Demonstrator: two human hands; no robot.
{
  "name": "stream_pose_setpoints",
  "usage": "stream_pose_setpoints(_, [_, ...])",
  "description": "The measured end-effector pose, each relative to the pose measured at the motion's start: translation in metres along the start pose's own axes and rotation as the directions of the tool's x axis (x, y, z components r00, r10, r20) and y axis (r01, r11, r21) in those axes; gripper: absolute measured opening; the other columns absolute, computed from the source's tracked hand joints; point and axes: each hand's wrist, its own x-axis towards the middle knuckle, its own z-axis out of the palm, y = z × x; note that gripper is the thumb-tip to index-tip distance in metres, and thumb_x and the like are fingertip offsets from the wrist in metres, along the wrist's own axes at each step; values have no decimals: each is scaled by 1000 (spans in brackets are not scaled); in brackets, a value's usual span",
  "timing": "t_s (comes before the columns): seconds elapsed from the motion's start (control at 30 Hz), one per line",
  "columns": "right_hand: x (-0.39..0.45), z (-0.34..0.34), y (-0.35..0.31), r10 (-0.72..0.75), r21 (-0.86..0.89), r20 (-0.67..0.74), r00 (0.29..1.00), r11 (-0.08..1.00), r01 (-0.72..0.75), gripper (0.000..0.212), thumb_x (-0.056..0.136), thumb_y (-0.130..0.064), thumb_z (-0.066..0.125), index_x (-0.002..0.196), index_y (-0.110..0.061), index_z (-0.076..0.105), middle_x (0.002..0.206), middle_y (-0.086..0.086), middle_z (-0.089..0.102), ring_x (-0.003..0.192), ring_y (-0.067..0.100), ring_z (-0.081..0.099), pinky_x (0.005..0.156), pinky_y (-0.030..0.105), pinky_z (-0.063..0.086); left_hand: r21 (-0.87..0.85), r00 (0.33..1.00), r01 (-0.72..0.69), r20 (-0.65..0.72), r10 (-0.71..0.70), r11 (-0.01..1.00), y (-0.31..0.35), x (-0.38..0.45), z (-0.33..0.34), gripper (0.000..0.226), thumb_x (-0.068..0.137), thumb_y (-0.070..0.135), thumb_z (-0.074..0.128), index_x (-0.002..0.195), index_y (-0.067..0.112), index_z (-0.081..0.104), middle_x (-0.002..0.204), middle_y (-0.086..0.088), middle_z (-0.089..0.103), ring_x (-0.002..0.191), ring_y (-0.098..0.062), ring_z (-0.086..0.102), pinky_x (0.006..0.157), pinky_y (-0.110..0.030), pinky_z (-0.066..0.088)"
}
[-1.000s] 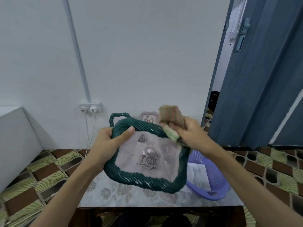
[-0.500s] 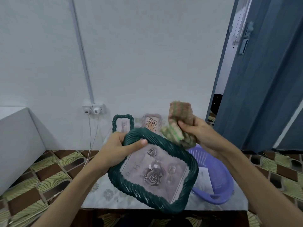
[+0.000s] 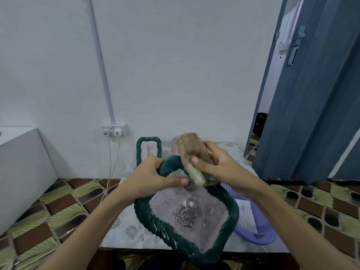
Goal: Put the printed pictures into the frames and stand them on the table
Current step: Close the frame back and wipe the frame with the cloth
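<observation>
Standing behind: small dark-green rope-edged frame (image 3: 149, 148), upright on floral table (image 3: 124, 230).
Beside: purple plastic basket (image 3: 257, 233).
Held frame: large dark-green rope-edged picture frame (image 3: 187, 221), rose print up, long axis diagonal.
Left hand (image 3: 153, 179): gripping its top corner.
Right hand (image 3: 218, 166): clutching green-pink knitted cloth (image 3: 191, 151).

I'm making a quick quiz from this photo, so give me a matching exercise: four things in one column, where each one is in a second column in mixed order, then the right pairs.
Things
1. big frame
2. small frame
3. cloth
4. basin

Places
A. gripped in the right hand
B. on the table, right of the big frame
C. standing at the table's far edge
D. held at its top corner by the left hand

Pairs: 1-D, 2-C, 3-A, 4-B
</observation>
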Motion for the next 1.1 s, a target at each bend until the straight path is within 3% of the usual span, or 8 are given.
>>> stream_pose_setpoints(0.2, [-1,7,-2,-120,-124,-2,993,985,119,17,82,-14,67,90,-28,61,85,-11,68,76,-1,65,71,17,52,-1,997,38,67,-38,999,-2,7,-2,87,42,61,79,91,-10,62,81,-32,62,65,-21,54,63,-33,38])
stream_pose_setpoints(0.4, [3,6,9,81,173,-270,960,984,-34,10,89,-21,59,82,-16,63,63,-4,61,53,6,56,45,16,44,-196,974,144,199,-104,970,-15,-7,-12,72,65,56,76,93,-8,59,82,-11,52,76,-26,47,73,-35,35])
stream_pose_setpoints(0.5, [-1,-1,3,-26,-99,-18,999,995,24,13,84,-20,65,94,-25,59,80,-9,66,72,5,62,64,16,50,-160,984,115,154,-90,980,-14,-11,-11,46,67,55,70,79,11,68,70,-8,47,66,-19,45,65,-30,30])
stream_pose_setpoints(0.57, [0,0,0,-52,-187,67,996,980,64,23,82,-16,68,95,-30,56,86,-13,66,78,0,63,73,16,50,-95,989,89,126,-76,992,-10,-10,-10,53,66,57,68,73,5,61,60,-4,40,55,-15,38,57,-27,24])
stream_pose_setpoints(0.73, [9,13,-1,-119,-182,-308,944,981,64,21,90,-22,58,69,-20,57,63,-3,56,61,12,51,60,24,41,-42,986,44,160,-37,998,-7,-8,-10,69,63,61,68,85,-4,61,70,-15,49,66,-20,45,66,-34,30])
stream_pose_setpoints(0.9, [-3,-2,-3,-53,-92,150,987,993,68,26,83,-2,65,93,-24,54,74,-17,64,71,-4,59,66,9,44,12,992,19,127,-20,1000,-6,-5,-17,71,59,61,65,83,-6,61,65,-13,48,59,-20,43,58,-32,28])
stream_pose_setpoints(1.0, [1,7,5,-76,-152,-139,987,987,55,14,88,-12,61,77,-20,57,60,-10,58,55,4,53,53,15,42,55,989,-15,147,6,998,-5,-7,-12,65,65,60,64,77,-4,59,61,-8,43,57,-17,40,58,-30,27])
stream_pose_setpoints(1.1, [7,12,8,92,57,-296,951,995,-79,25,91,-23,55,76,-4,60,54,1,58,50,13,53,50,22,41,0,990,0,143,0,1000,-4,-8,-6,65,64,59,65,80,-3,60,67,-9,49,64,-20,45,64,-33,30])
